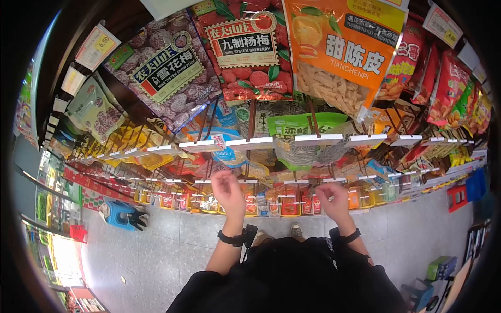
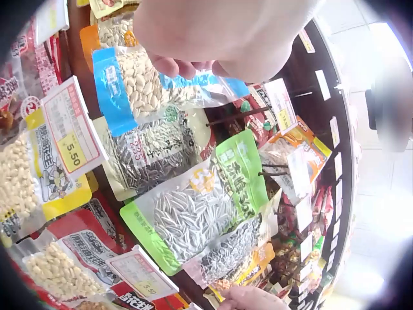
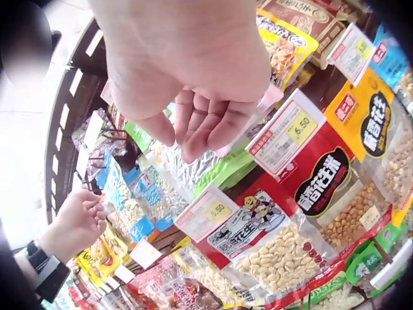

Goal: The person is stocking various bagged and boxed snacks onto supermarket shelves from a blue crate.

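My left hand hovers in front of the hanging snack bags, fingers loosely curled and nothing in them. In the left wrist view its fingertips overlap a blue-edged bag of pale seeds. My right hand is raised at about the same height, apart from the left. The right wrist view shows its fingers bent loosely, the palm holding nothing. Behind it hangs a green-edged bag of striped sunflower seeds, partly hidden by the hand in that view.
Large plum, bayberry and orange peel bags hang overhead. White price tags and metal hooks stick out from the racks. A blue stool-like thing stands on the grey floor behind left.
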`<state>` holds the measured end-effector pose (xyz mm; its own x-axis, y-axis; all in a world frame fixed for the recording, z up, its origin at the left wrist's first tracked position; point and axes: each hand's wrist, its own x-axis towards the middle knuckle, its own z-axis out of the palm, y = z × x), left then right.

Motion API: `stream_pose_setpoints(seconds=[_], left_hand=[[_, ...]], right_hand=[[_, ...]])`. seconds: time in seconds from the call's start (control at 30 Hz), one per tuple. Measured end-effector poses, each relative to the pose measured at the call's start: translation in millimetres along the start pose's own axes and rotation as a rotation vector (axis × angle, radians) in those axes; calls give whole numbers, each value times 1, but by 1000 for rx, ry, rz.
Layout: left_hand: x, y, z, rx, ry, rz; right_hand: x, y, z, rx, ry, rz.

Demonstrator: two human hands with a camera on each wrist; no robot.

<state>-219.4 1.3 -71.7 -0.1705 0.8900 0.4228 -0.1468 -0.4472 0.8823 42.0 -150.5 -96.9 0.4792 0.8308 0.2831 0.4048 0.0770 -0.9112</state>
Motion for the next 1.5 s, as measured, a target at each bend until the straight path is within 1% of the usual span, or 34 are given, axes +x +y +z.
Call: stream_pose_setpoints(seconds=[0.1, 0.13, 0.17, 0.2, 0.23, 0.27, 0.3, 0.33, 0.4, 0.43, 0.47, 0.53, 0.6, 0.67, 0.73, 0.8, 0.83, 0.93, 0.97, 1.0, 1.07, 1.1, 1.13, 1.17, 1.2, 1.23, 1.27, 1.3, 1.33, 1.37, 1.4, 1.43, 1.47, 1.5], left_hand=[[14, 7, -17, 107, -14, -19], [22, 11, -24, 160, -33, -51], [34, 7, -35, 279, -122, -36], [46, 9, -39, 283, -116, -33], [58, 9, -39, 202, -214, -50], [70, 10, -40, 117, -310, -66], [83, -4, -47, 161, -359, -37], [93, -12, -48, 155, -353, -28], [112, -20, -52, -11, -564, -171], [115, -15, -51, 61, -585, -224], [116, -13, -50, 54, -580, -216], [117, -10, -49, 19, -632, -257], [113, -2, -55, 17, -610, -224], [111, 10, -66, 202, -701, -391], [107, 14, -78, 231, -730, -384], [100, 25, -84, 72, -756, -292], [100, 30, -87, 107, -786, -255], [102, 38, -90, 62, -856, -257], [105, 43, -90, 39, -885, -309], [107, 41, -91, 43, -888, -307], [109, 35, -94, -8, -999, -283], [105, 19, -98, -17, -1022, -354], [102, 19, -97, -51, -989, -265], [100, 21, -93, -91, -952, -167], [99, 29, -93, -53, -984, -186], [96, 18, -101, 136, -1057, -135], [92, 8, -108, 120, -1045, -127], [88, 3, -113, 208, -1189, -120], [85, 3, -115, 301, -1335, -121], [82, 5, -117, 291, -1332, -135], [84, 19, -117, 328, -1418, -189], [85, 26, -117, 372, -1506, -237], [79, 24, -116, 378, -1510, -241], [69, 18, -115, 400, -1501, -173]], right_hand=[[12, -29, 17, 65, -235, -50], [18, -34, 26, 70, -245, -54], [25, -41, 36, 99, -305, -132], [32, -50, 47, 127, -362, -213], [40, -65, 56, 127, -366, -218], [48, -85, 66, 128, -363, -274], [55, -100, 76, 129, -358, -332], [62, -105, 89, 125, -359, -343], [76, -100, 120, 149, -313, -346], [84, -95, 135, 101, -326, -294], [89, -90, 146, 95, -327, -304], [97, -95, 162, 19, -397, -126], [97, -96, 169, 16, -417, -131], [93, -97, 171, 173, -394, -55], [83, -93, 169, 211, -414, -82], [73, -89, 169, 314, -422, -133], [67, -101, 166, 316, -415, -113], [55, -120, 160, 318, -398, -93], [53, -116, 161, 265, -372, -160], [52, -114, 161, 268, -369, -162], [47, -114, 159, 183, -376, -180], [42, -113, 161, 215, -369, -93], [37, -114, 158, 205, -390, -8], [33, -115, 156, 179, -397, -14], [30, -115, 153, 149, -407, -16], [26, -112, 149, 41, -419, -120], [25, -111, 143, -67, -435, -215], [23, -138, 143, -27, -447, -124], [22, -135, 136, -39, -459, -117], [17, -129, 124, -53, -531, -82], [10, -123, 113, -62, -598, -46], [4, -117, 104, 85, -563, -12], [-1, -114, 95, 91, -562, -9], [-4, -113, 85, 148, -516, 55]])
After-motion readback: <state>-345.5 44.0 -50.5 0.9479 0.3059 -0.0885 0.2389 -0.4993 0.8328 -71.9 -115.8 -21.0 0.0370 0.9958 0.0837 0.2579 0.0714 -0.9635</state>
